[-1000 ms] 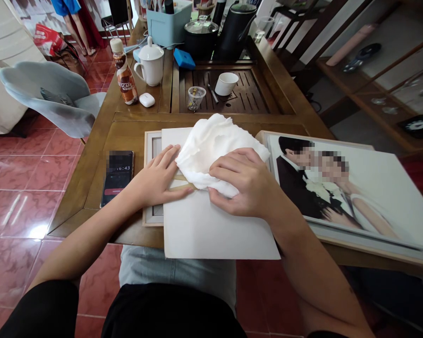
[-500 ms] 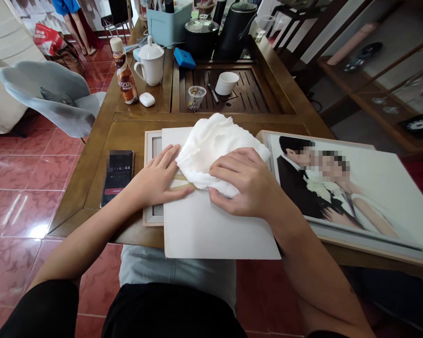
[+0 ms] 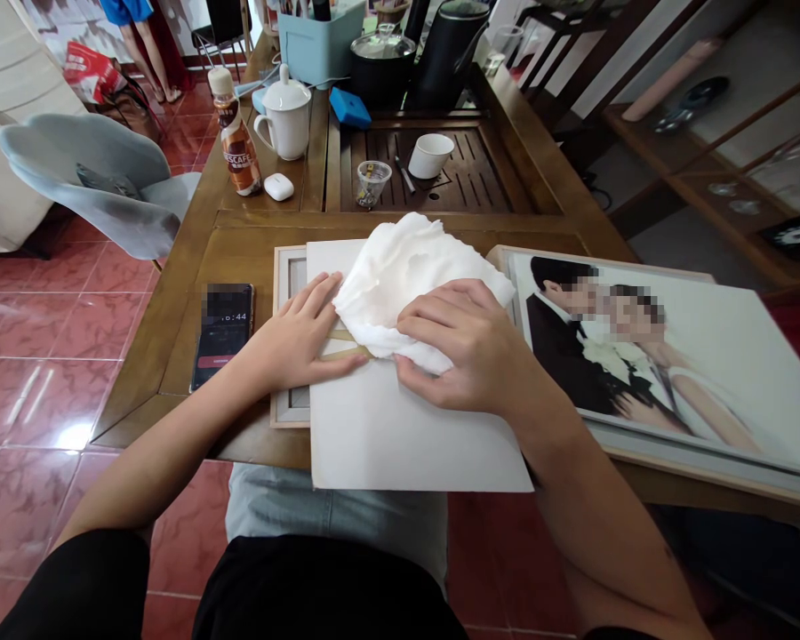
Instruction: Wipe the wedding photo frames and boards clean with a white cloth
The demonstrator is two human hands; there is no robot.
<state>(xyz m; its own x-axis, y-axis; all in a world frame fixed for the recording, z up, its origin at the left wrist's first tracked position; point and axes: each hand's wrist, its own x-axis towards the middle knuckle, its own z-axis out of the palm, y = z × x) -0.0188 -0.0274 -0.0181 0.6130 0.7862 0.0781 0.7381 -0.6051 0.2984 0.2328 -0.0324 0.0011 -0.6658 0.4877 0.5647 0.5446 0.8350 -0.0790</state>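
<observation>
A puffy wad of white cotton (image 3: 417, 267) lies on a white board (image 3: 413, 444) in front of me. My right hand (image 3: 463, 347) grips its near right edge, fingers on top and thumb tucked against the lower side. Flat on the left part of the board rests my left hand (image 3: 307, 338), its fingers spread and their tips beside the cotton. Tan strips (image 3: 347, 342) show between its thumb and forefinger. Beneath the board, a light wooden frame (image 3: 290, 413) sticks out on the left.
To the right lies a large photo panel (image 3: 720, 356) of a couple. A phone (image 3: 223, 338) is on the left. Farther back stand a coffee bottle (image 3: 238, 142), a lidded white mug (image 3: 286, 120), an earbud case (image 3: 278, 187), a small plastic cup (image 3: 373, 185) and a white cup (image 3: 430, 157).
Hardly anything differs. Both hands and the cotton hold their places, while the whole view has shifted very slightly.
</observation>
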